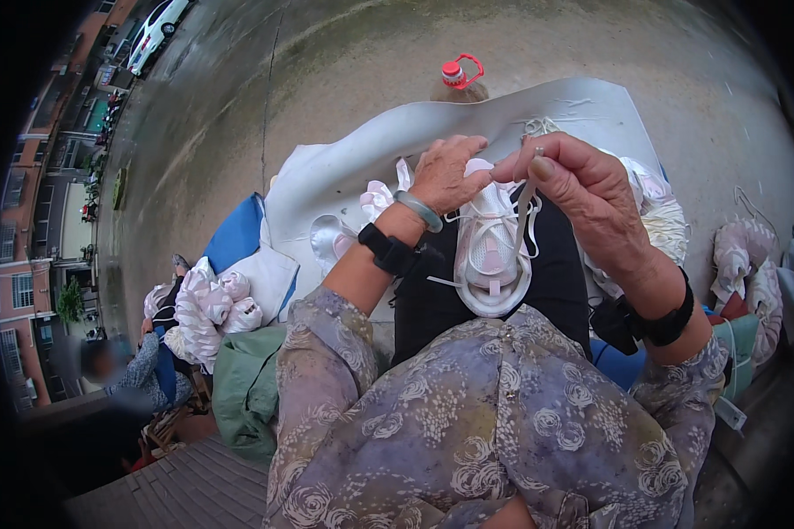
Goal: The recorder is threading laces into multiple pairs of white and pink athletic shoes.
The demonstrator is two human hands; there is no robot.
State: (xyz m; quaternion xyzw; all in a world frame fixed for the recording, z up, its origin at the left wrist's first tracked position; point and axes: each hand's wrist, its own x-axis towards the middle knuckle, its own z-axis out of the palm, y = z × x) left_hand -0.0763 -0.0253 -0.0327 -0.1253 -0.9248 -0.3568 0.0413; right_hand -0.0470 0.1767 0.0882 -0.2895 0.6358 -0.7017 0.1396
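A white and pale pink sneaker (488, 257) rests on my lap against dark trousers, its toe toward me. White lace is partly threaded through it, and one loose end sticks out at the left. My right hand (595, 194) is closed, thumb and forefinger pinching the shoelace (527, 204) by its tip above the shoe's right side. The lace hangs from there down to the shoe. My left hand (445, 179) is at the shoe's far left, fingers stretched out and apart, with nothing seen in it. Its fingertips are near the tongue (478, 167).
A white sheet (582, 99) spreads beyond my knees, with more shoe parts (378, 199) on it. A bottle with a red cap (454, 74) stands behind it. Bundled shoes (216, 304) lie left and more (743, 251) right. Another person (141, 375) sits at far left.
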